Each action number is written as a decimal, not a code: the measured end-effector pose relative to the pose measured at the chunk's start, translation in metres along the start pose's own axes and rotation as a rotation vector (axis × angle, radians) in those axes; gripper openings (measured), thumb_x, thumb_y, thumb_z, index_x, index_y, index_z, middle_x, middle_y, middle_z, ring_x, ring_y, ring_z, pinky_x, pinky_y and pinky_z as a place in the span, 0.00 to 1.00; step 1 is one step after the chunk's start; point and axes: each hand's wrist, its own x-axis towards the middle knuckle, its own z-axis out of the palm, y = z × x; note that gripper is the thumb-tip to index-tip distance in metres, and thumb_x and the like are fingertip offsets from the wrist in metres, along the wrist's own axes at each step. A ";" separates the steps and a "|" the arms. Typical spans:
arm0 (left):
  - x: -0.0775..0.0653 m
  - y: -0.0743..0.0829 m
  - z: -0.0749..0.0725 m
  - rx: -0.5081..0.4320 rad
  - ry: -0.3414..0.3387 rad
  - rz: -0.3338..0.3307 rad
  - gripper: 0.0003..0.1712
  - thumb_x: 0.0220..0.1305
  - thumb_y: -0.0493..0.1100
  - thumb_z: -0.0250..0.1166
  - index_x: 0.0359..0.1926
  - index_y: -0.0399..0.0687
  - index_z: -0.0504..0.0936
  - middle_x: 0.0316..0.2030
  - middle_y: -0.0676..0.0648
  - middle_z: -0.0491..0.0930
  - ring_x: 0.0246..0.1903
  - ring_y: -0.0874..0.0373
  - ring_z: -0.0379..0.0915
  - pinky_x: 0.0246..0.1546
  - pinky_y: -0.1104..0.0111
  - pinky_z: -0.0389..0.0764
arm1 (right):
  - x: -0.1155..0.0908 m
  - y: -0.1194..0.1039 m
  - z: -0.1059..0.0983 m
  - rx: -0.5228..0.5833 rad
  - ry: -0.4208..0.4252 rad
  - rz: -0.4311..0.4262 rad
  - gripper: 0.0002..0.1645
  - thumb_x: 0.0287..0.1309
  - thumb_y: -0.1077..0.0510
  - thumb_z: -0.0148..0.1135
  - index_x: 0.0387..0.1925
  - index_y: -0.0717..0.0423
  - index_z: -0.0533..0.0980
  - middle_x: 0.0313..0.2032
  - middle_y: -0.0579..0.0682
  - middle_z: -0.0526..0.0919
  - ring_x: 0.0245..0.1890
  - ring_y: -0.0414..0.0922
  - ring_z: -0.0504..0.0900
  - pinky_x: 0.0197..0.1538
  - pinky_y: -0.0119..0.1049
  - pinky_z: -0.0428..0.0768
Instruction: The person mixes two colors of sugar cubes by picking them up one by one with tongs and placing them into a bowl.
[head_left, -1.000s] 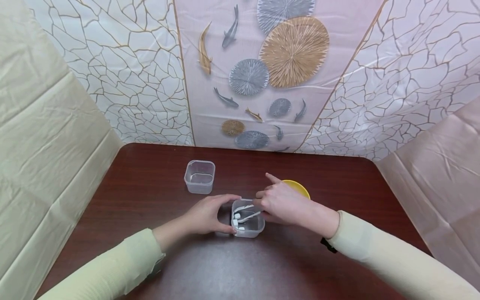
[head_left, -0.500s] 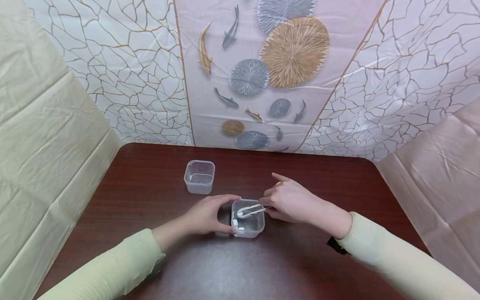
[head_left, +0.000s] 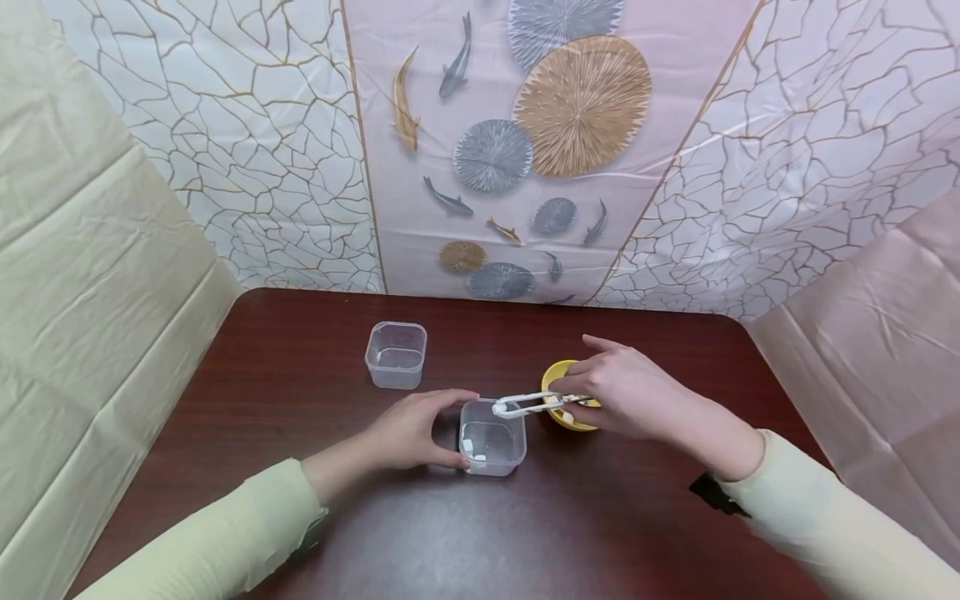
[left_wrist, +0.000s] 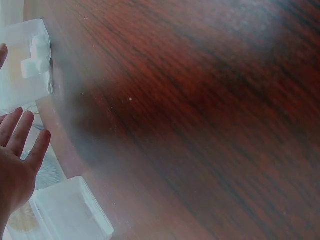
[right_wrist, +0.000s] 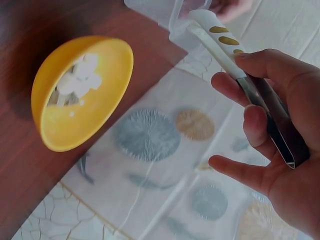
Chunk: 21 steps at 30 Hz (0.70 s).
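Note:
My left hand [head_left: 408, 429] spans the left side of a clear plastic container [head_left: 497, 469], thumb and index finger at its corners. A few white cubes [head_left: 468, 447] lie inside; cubes [left_wrist: 33, 68] also show through its wall in the left wrist view. My right hand [head_left: 626, 387] holds tongs [head_left: 534, 409] with white slotted ends and metal handles, the little finger sticking out. Between the tong tips sits a white cube [head_left: 500, 408], over the container's back right corner. Under the right hand stands a yellow bowl [right_wrist: 47, 132] with several white pieces [right_wrist: 77, 82].
A second clear container [head_left: 396, 379] stands behind the left hand, with no contents showing. The dark wooden table [head_left: 315, 350] ends at a patterned cloth backdrop [head_left: 300, 167].
The tong tips have closed on a white cube inside the container and lifted to its right rim. My right hand has moved right, over the yellow bowl. The left hand stays put.

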 end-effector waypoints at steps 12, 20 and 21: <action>0.000 0.001 0.000 0.003 0.000 -0.005 0.50 0.49 0.55 0.86 0.72 0.50 0.77 0.64 0.51 0.83 0.64 0.53 0.80 0.65 0.55 0.79 | -0.025 0.009 -0.012 0.036 0.109 0.065 0.19 0.47 0.62 0.81 0.44 0.46 0.89 0.31 0.37 0.85 0.31 0.42 0.84 0.36 0.45 0.84; 0.000 0.001 0.000 0.008 -0.004 -0.006 0.50 0.49 0.56 0.86 0.72 0.50 0.77 0.64 0.51 0.83 0.64 0.53 0.80 0.66 0.54 0.79 | -0.034 0.011 -0.016 0.011 0.148 0.076 0.18 0.47 0.62 0.80 0.43 0.46 0.90 0.31 0.35 0.85 0.28 0.37 0.80 0.32 0.38 0.80; 0.000 0.002 0.000 0.007 -0.004 -0.006 0.50 0.49 0.55 0.86 0.72 0.50 0.77 0.65 0.51 0.83 0.64 0.53 0.80 0.66 0.54 0.79 | -0.035 0.012 -0.016 0.008 0.150 0.079 0.18 0.47 0.62 0.80 0.43 0.46 0.90 0.32 0.35 0.86 0.28 0.37 0.80 0.31 0.38 0.80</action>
